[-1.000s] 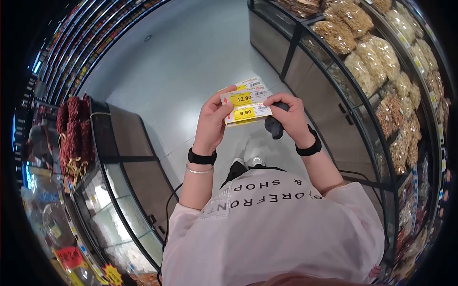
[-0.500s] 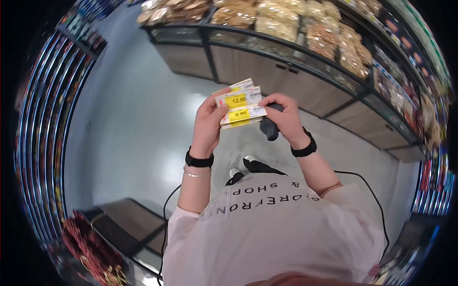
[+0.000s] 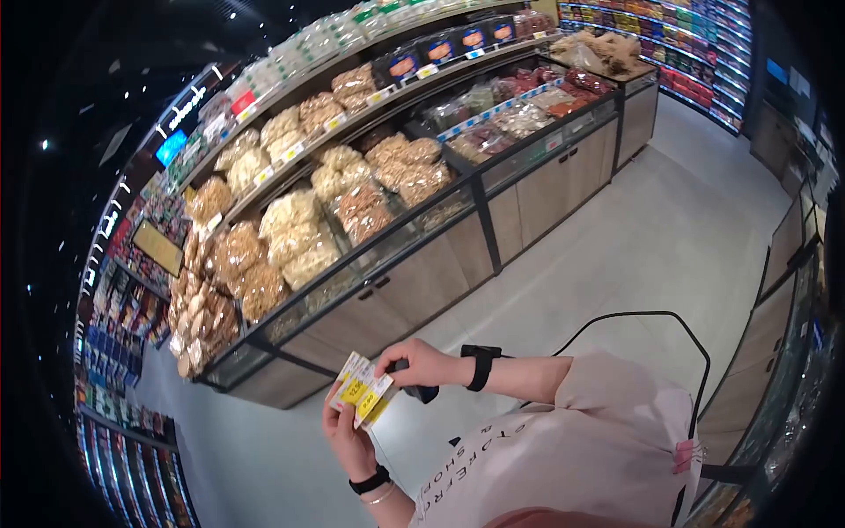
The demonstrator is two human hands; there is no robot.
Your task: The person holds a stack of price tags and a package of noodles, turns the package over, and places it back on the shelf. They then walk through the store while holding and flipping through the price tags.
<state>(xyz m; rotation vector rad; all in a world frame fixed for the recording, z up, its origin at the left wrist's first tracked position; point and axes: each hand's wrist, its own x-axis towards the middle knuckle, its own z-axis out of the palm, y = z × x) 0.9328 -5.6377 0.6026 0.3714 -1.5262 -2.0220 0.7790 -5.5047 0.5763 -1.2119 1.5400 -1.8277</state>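
Yellow-and-white price tags are fanned out in front of me, at the lower middle of the view. My left hand is closed on their lower edge, the thumb lying across the front. At the tags' upper right edge, my right hand pinches with thumb and fingers. The same right hand also holds a small black object under its palm; its kind does not show. Black bands circle both wrists.
A long display counter with wood-look doors runs diagonally ahead, loaded with bagged dried goods. Shelves of packets stand at the far right. A black cable loops beside my right arm, above the grey floor.
My view has swung up and turned, bringing the counter and shelves into sight. Both hands now appear lower and further left, still on the price tags, which look more tilted.
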